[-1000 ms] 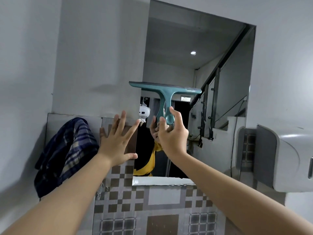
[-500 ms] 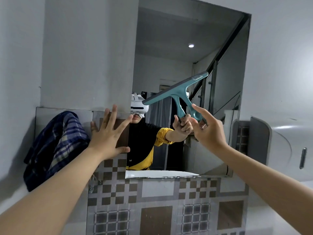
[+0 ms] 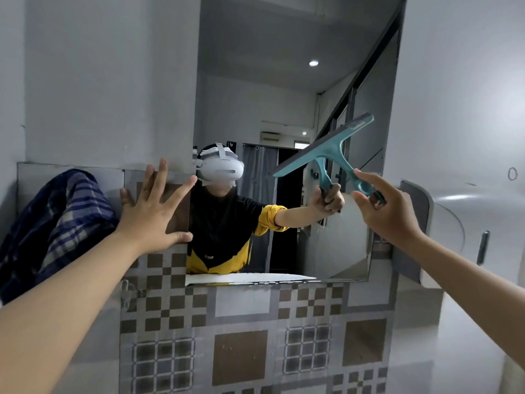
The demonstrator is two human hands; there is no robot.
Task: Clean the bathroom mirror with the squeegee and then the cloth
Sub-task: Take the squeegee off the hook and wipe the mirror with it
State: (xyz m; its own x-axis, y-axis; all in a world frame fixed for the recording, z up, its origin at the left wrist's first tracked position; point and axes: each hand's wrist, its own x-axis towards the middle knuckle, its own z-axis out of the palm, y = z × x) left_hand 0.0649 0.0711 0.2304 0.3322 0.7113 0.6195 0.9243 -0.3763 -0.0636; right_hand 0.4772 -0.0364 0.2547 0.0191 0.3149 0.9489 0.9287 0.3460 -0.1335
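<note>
Teal squeegee [image 3: 324, 155] tilts against the mirror [image 3: 284, 95], its handle pinched in the right hand [image 3: 386, 211] to angle the blade. Left hand [image 3: 153, 211], fingers spread wide, braces beside the glass. Checked cloth [image 3: 54, 223] waits, hung at left.

Glossy glass mirror [image 3: 284, 95]; smooth teal plastic squeegee [image 3: 332, 153] — matt. Soft plaid cloth [image 3: 54, 223], woven; patterned tiles [image 3: 241, 336] with a slight sheen — the wall [image 3: 108, 81] painted matt.

Head cam, close, probably facing mirror [image 3: 284, 109]
</note>
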